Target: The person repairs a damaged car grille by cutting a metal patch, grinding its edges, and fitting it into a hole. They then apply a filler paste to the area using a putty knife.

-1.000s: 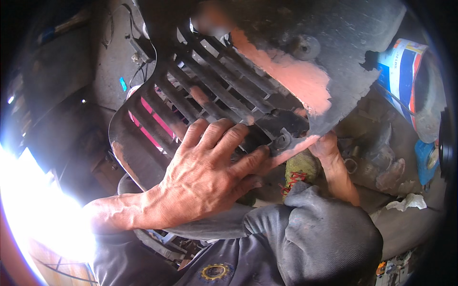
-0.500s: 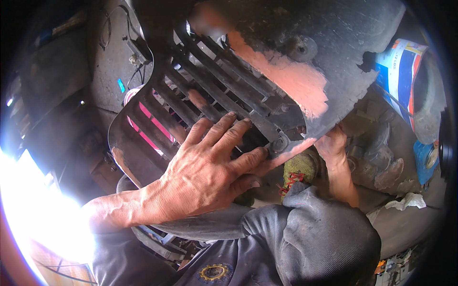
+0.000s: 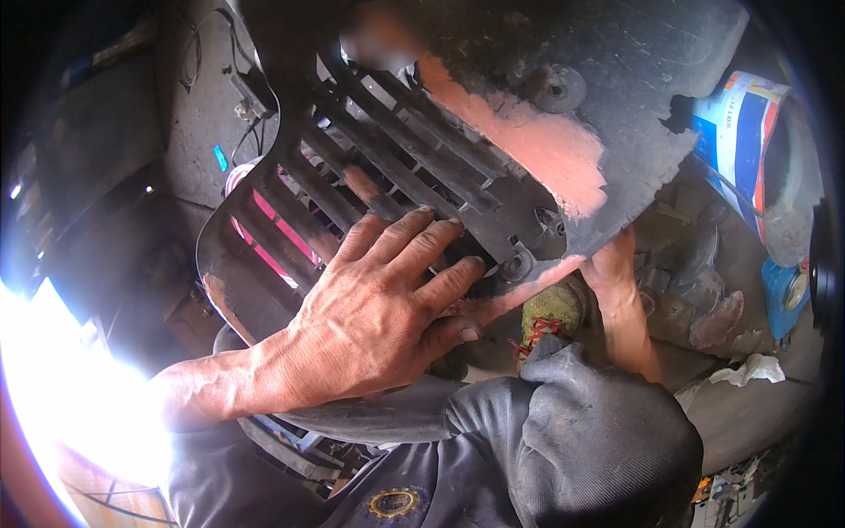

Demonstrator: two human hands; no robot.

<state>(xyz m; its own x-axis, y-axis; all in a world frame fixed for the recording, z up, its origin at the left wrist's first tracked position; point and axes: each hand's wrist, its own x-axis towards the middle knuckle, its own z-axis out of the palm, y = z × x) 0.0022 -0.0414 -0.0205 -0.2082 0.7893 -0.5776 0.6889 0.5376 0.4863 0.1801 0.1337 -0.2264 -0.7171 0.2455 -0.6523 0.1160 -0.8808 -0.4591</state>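
Observation:
A large dark plastic grille panel [image 3: 642, 167] with slanted slats spreads across the upper middle, tilted toward me. Pinkish-orange filler [image 3: 519, 145] coats a patch beside its slots, and more runs along the near edge. My left hand [image 3: 370, 304] lies on the slats, palm down, fingers spread, the thumb near the filler-coated edge. My right hand [image 3: 613, 260] reaches behind the panel's near right edge. Its fingers are hidden there, so their grip does not show.
A white, blue and orange can [image 3: 744, 145] lies on its side at the right, above a blue container [image 3: 783, 295]. Crumpled white paper [image 3: 748, 371] is at lower right. A yellow-green shoe [image 3: 550, 317] with red laces stands below the panel. Bright light glares at left.
The panel has shifted very slightly left, and my left hand with it. My right hand has slipped a little further behind the edge.

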